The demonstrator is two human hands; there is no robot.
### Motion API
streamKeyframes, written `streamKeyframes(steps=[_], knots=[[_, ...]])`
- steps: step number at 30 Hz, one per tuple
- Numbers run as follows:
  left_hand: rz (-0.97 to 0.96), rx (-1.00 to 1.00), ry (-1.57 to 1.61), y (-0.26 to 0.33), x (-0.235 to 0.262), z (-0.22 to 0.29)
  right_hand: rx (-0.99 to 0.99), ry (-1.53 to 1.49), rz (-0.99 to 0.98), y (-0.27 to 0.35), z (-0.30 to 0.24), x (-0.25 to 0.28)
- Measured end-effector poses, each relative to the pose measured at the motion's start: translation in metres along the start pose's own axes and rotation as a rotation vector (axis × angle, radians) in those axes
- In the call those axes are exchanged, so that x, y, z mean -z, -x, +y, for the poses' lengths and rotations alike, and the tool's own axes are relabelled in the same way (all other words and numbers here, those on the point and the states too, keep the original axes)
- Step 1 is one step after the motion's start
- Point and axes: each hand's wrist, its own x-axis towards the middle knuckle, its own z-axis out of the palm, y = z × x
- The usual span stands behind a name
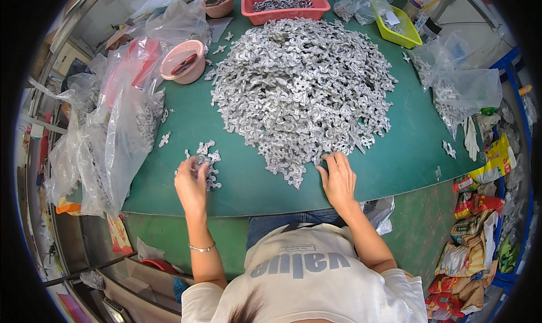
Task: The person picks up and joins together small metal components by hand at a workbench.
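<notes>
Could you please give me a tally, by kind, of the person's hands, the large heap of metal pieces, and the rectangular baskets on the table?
Hands: 2 (left hand, right hand)
Large heap of metal pieces: 1
Rectangular baskets: 2 (red basket, yellow-green basket)
Total: 5

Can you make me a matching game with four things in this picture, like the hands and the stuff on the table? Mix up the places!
Things:
1. Left hand
2. Red-handled tool
3. Right hand
4. Yellow-green basket

Places:
A. At the near edge of the big heap of metal pieces
B. On the far side of the green table, toward the right
C. At the small cluster of metal pieces
D. Inside the round pink basket

Right pairs: 1-C, 2-D, 3-A, 4-B
</notes>
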Motion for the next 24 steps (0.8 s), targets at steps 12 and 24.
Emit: streamKeyframes(steps=[12,24], knots=[[-0.763,0.171,0.997,0.072,-0.049,0.097,-0.395,-1.021,0.008,0.021,-0.005,0.019],[-0.851,0.465,1.323,0.063,-0.018,0.129,0.013,-0.920,0.105,0.007,-0.036,0.073]])
